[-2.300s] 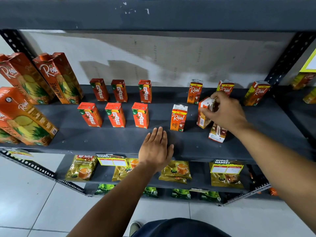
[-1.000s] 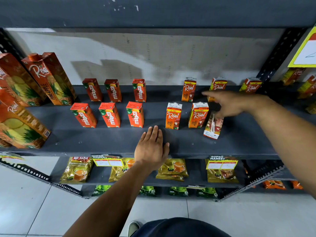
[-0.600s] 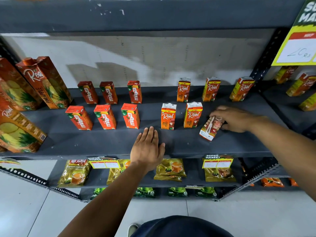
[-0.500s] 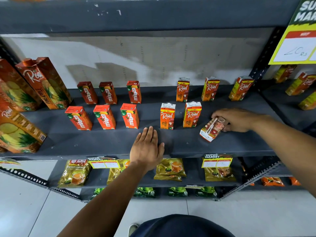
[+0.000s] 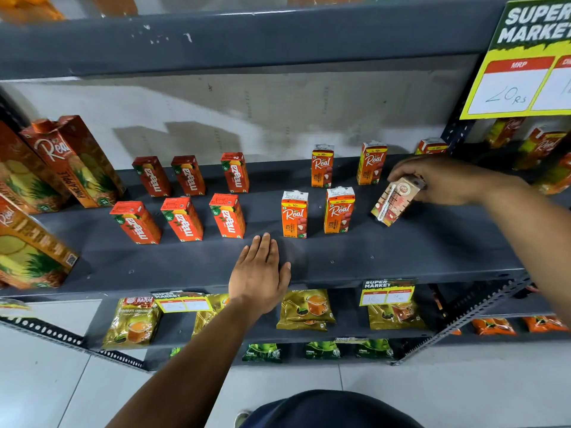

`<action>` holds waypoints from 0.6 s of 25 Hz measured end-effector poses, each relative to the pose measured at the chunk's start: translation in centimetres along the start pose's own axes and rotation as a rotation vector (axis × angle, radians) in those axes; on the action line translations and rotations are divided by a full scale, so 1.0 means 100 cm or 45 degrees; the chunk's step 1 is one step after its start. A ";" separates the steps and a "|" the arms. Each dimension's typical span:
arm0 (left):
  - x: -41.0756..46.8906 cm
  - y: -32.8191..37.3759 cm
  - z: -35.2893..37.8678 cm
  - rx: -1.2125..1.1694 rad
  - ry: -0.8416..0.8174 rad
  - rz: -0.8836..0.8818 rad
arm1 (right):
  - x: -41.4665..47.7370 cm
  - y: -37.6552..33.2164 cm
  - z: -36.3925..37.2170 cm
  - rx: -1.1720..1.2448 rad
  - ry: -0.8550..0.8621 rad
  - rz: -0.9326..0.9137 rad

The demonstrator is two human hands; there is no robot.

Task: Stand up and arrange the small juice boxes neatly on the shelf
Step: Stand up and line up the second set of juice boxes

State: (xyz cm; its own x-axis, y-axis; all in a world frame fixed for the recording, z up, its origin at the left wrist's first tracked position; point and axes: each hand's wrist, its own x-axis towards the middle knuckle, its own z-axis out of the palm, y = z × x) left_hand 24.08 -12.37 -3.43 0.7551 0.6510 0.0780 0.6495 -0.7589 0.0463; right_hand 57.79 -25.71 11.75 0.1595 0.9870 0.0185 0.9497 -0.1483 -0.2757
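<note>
My right hand (image 5: 445, 180) grips the top of a small Real juice box (image 5: 394, 200), which is tilted with its straw side facing me and its lower corner near the grey shelf (image 5: 401, 254). Two small Real boxes (image 5: 294, 214) (image 5: 339, 210) stand upright to its left in the front row. Behind them stand more Real boxes (image 5: 322, 165) (image 5: 371, 163), and one (image 5: 431, 146) is partly hidden by my hand. Several red Maaza boxes (image 5: 228, 216) stand in two rows at left. My left hand (image 5: 259, 273) rests flat on the shelf's front edge.
Tall Real pineapple cartons (image 5: 74, 159) lean at the far left. A yellow price sign (image 5: 522, 66) hangs at upper right. Tea packets (image 5: 306, 307) and price tags (image 5: 387, 291) fill the lower shelf. A perforated steel upright (image 5: 457, 325) crosses at lower right.
My right hand has lifted the fallen Real box off the shelf and tilted it more upright, farther back and right. My left hand has stayed flat on the shelf edge.
</note>
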 end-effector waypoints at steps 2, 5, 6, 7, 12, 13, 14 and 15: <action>0.000 0.000 0.000 0.005 0.002 0.000 | 0.004 -0.001 0.002 -0.065 -0.044 -0.018; 0.000 0.000 0.000 0.007 -0.002 -0.004 | 0.009 -0.004 0.012 -0.286 -0.126 -0.053; 0.000 0.000 0.000 0.008 -0.002 -0.002 | 0.009 -0.004 0.014 -0.323 -0.142 -0.059; 0.000 0.000 0.001 0.005 0.001 0.000 | 0.009 -0.004 0.014 -0.341 -0.154 -0.056; 0.002 -0.001 0.003 0.004 0.003 -0.006 | 0.012 0.002 0.008 -0.426 -0.210 -0.043; 0.002 -0.001 0.003 0.003 0.002 -0.006 | 0.013 0.004 0.007 -0.419 -0.232 0.034; 0.002 -0.001 0.004 0.002 0.001 -0.007 | 0.013 0.005 0.005 -0.403 -0.244 0.132; 0.002 -0.001 0.004 0.000 0.002 -0.009 | 0.013 0.008 0.004 -0.360 -0.242 0.216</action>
State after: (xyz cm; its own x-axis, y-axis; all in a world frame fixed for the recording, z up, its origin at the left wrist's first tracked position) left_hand 24.16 -12.17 -3.79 0.7505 0.6560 0.0797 0.6546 -0.7546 0.0467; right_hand 58.61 -24.56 11.16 0.2933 0.9368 -0.1909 0.9552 -0.2955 0.0175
